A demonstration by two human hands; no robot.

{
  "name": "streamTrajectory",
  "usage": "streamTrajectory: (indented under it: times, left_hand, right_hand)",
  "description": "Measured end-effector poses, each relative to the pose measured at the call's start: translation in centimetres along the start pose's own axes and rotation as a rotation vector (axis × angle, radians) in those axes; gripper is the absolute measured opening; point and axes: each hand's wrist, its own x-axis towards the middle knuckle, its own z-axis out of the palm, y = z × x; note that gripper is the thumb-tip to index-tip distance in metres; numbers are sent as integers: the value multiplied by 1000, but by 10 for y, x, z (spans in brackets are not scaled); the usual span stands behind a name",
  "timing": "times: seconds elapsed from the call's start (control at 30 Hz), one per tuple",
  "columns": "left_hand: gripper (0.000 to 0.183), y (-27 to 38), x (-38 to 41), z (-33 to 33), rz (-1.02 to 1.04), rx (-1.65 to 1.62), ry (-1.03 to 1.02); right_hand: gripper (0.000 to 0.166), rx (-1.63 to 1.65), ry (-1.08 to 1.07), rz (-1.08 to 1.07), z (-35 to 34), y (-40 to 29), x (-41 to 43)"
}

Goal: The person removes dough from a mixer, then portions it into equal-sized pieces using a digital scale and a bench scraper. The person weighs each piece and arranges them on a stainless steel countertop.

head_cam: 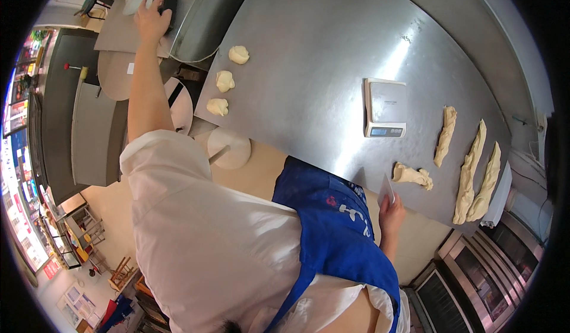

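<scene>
My left hand point(152, 21) reaches to the upper left, fingers spread, its fingertips on or just over a small black box-like object point(167, 10); a pale translucent sheet or lid lies beside it. At the table's near edge my right hand point(392, 210) holds a thin flat scraper point(385, 190). Right by the scraper lies a short dough piece point(410, 176). Farther right are a dough strip point(445, 136) and two longer ones point(470, 172). A digital kitchen scale point(388, 101) with a bare platform stands on the steel table. Several dough balls point(225, 81) sit near the table's left edge.
The stainless steel table point(303, 57) spans the middle. Left of it are a large metal cylinder-like part point(205, 21), a grey machine housing point(95, 135) and a white round lid point(180, 106). A white round-topped object point(229, 148) stands below the near edge. Ovens point(481, 270) stand at lower right.
</scene>
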Motion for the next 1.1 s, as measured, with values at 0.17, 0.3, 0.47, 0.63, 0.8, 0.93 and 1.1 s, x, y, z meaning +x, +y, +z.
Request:
streamTrajectory:
  times: [0.17, 0.3, 0.47, 0.63, 0.8, 0.93, 1.1]
  left_hand:
    - [68, -39, 44, -24, 292, -92, -201]
    - [69, -23, 44, -41, 533, 397, -236]
    - [65, -23, 41, -55, 877, 595, -431]
    - [58, -7, 36, -80, 763, 654, -576]
    - [75, -9, 42, -106, 156, 689, -694]
    - [72, -16, 48, -105, 11, 682, -822]
    - [81, -29, 49, -63, -45, 582, -772]
  right_hand:
    - [20, 22, -2, 90, 1, 7, -14]
    - [22, -31, -31, 155, 7, 13, -22]
    - [22, -21, -36, 114, 5, 2, -8]
    - [21, -37, -58, 20, 3, -17, 5]
    - [21, -7, -67, -57, 15, -20, 22]
    - [21, 15, 12, -130, 17, -30, 37]
    - [20, -23, -35, -131, 8, -43, 43]
